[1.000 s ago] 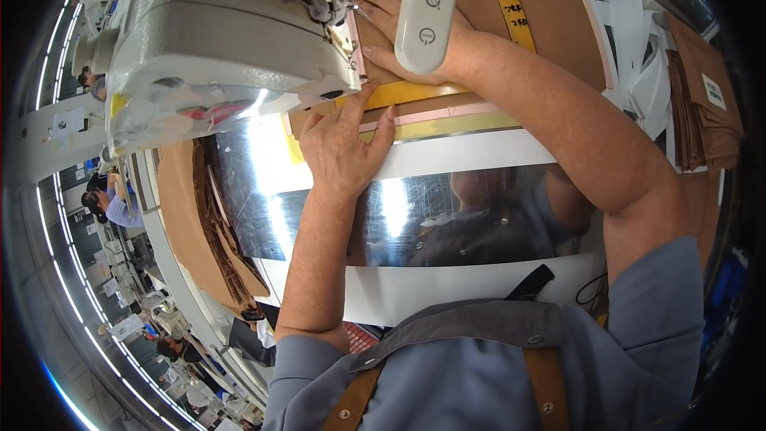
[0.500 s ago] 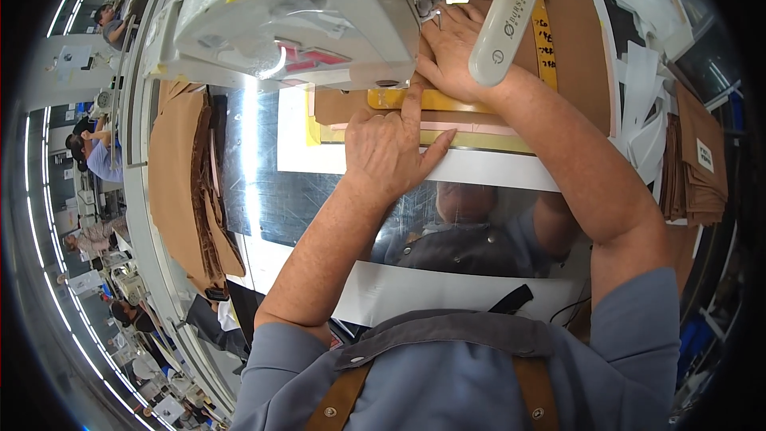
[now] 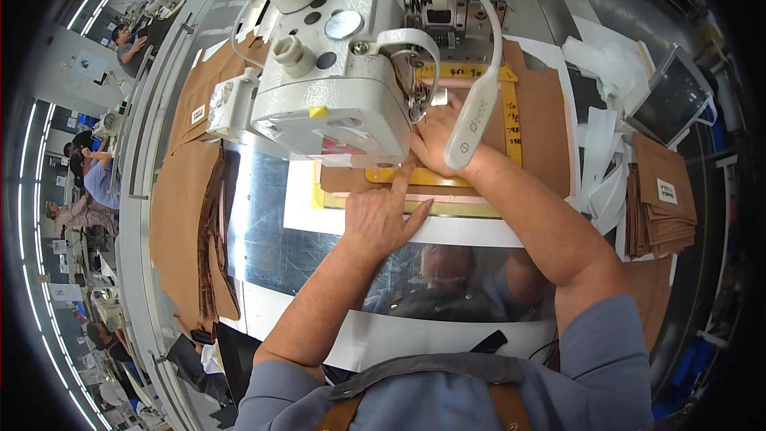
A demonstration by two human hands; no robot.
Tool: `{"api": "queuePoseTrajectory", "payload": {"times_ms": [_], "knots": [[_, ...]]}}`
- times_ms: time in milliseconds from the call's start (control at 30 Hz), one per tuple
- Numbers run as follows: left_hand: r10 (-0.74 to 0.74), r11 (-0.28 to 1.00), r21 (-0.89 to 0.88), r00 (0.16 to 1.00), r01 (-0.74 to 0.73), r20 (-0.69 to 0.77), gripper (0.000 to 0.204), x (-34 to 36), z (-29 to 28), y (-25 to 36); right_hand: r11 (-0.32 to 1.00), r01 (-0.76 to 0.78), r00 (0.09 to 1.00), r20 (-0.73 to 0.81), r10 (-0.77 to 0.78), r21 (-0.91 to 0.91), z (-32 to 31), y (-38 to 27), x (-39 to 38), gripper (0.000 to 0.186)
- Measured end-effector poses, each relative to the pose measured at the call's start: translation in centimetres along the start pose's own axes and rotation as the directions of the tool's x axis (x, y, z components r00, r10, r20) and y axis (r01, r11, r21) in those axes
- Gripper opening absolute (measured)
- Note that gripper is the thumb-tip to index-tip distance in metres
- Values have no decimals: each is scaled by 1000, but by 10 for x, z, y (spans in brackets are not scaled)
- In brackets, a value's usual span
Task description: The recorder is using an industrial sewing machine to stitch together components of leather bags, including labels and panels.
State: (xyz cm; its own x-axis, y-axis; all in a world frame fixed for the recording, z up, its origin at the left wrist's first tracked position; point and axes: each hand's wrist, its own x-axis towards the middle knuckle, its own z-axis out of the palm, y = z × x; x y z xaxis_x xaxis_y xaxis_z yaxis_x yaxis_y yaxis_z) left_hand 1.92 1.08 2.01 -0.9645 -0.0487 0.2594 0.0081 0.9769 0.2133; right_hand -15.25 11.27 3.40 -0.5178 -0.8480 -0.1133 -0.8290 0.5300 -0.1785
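A brown flat panel (image 3: 544,124) lies under the sewing machine (image 3: 335,72), with a yellow rectangular frame (image 3: 511,116) on top that bears handwritten marks. My left hand (image 3: 373,219) is open and rests at the frame's near edge, index finger stretched forward onto it and thumb out to the right. Inside the frame, beside the needle area, my right hand (image 3: 435,140) presses down flat with its fingers extended. The machine head and a white lamp (image 3: 472,132) on a bent neck hide part of that hand. Pink and yellow strips (image 3: 447,206) run along the panel's near side.
Stacked brown panels (image 3: 183,231) lie at the left. Another brown stack (image 3: 664,199) with a white label sits at the right, near crumpled white sheets (image 3: 602,156) and a dark screen (image 3: 670,96). A shiny metal plate (image 3: 271,215) covers the near worktop. Several people work far left.
The view has shifted so more of the machine's top shows and everything sits lower in the picture. Both hands keep nearly the same places on the frame and panel.
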Motion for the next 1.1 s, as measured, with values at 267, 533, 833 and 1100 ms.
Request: {"api": "queuePoseTrajectory", "payload": {"times_ms": [267,533,833,1100], "knots": [[10,1000,-24,999,-11,-50,59,-4,1,1,999,-24,999,26,23,36,-1,-3,-3,54],[3,998,-69,998,-7,-58,62,-3,2,-2,999,-13,999,47,11,29,-9,-7,-4,50],[59,998,30,996,-57,-70,60,7,9,-9,999,-34,999,14,34,-18,-3,2,7,58],[62,998,17,998,-62,5,67,1,13,-9,995,-68,995,-71,73,72,13,2,7,56]]}}
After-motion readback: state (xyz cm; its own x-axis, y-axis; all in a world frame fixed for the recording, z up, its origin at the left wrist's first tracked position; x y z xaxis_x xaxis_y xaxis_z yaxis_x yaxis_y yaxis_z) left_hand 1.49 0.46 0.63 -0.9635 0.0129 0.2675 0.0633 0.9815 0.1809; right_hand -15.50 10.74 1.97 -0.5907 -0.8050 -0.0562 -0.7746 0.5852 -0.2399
